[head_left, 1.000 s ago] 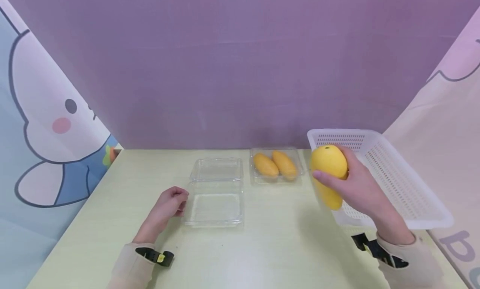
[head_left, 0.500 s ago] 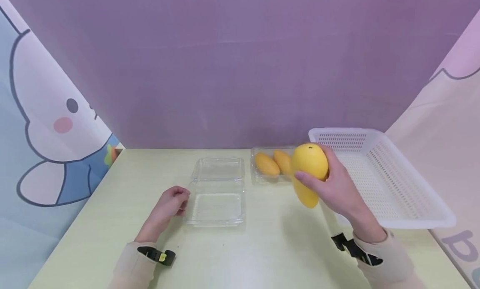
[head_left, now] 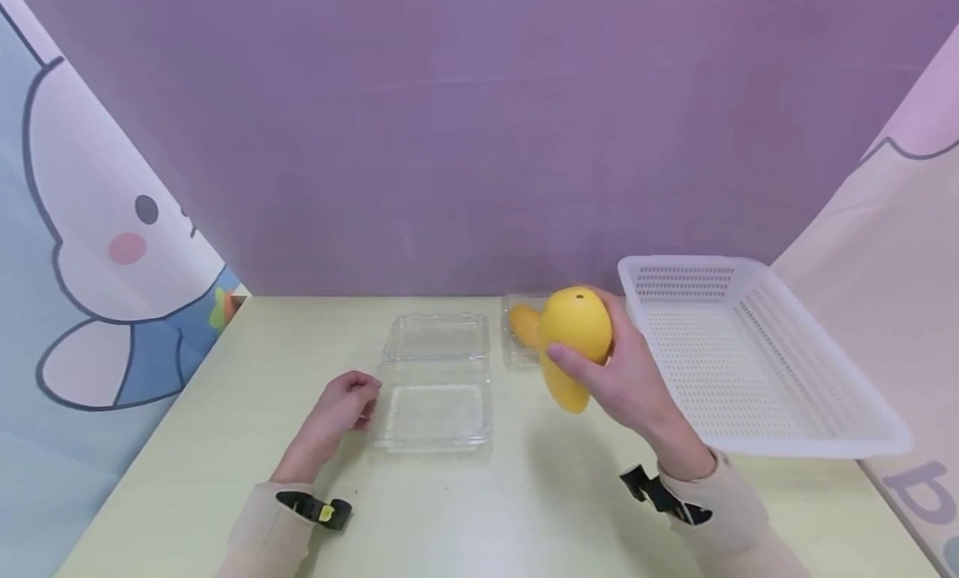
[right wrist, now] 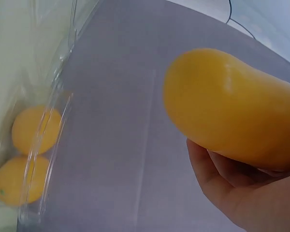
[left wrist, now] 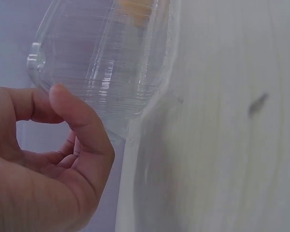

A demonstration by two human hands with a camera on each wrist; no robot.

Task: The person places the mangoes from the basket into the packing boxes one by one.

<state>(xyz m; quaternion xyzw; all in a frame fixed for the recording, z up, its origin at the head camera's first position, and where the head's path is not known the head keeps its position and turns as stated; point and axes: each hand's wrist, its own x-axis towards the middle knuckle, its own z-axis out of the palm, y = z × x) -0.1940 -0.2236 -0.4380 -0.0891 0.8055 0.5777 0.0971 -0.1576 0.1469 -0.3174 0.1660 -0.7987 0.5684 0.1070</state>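
A yellow mango (head_left: pixel 575 328) is gripped in my right hand (head_left: pixel 637 378), held up off the table with its stem end on top. In the right wrist view the mango (right wrist: pixel 232 106) shows its long smooth side, with fingers curled beneath it. My left hand (head_left: pixel 340 411) is at the left edge of an open clear plastic clamshell box (head_left: pixel 434 407), whose lid lies back. The left wrist view has thumb and forefinger pinching the rim of that box (left wrist: pixel 101 72). Behind the held mango, a second clear box (head_left: pixel 513 349) has mangoes (head_left: pixel 524 324) in it, partly hidden.
A white slotted plastic basket (head_left: pixel 719 378) stands at the right of the pale table (head_left: pixel 449 511), with nothing in it. A purple cloth wall (head_left: pixel 449 145) rises along the table's back edge. Printed cartoon curtains (head_left: pixel 97 228) hang at both sides.
My right hand has carried the mango leftward, away from the basket, so it now overlaps the filled box in the head view. The left hand has stayed at the open box.
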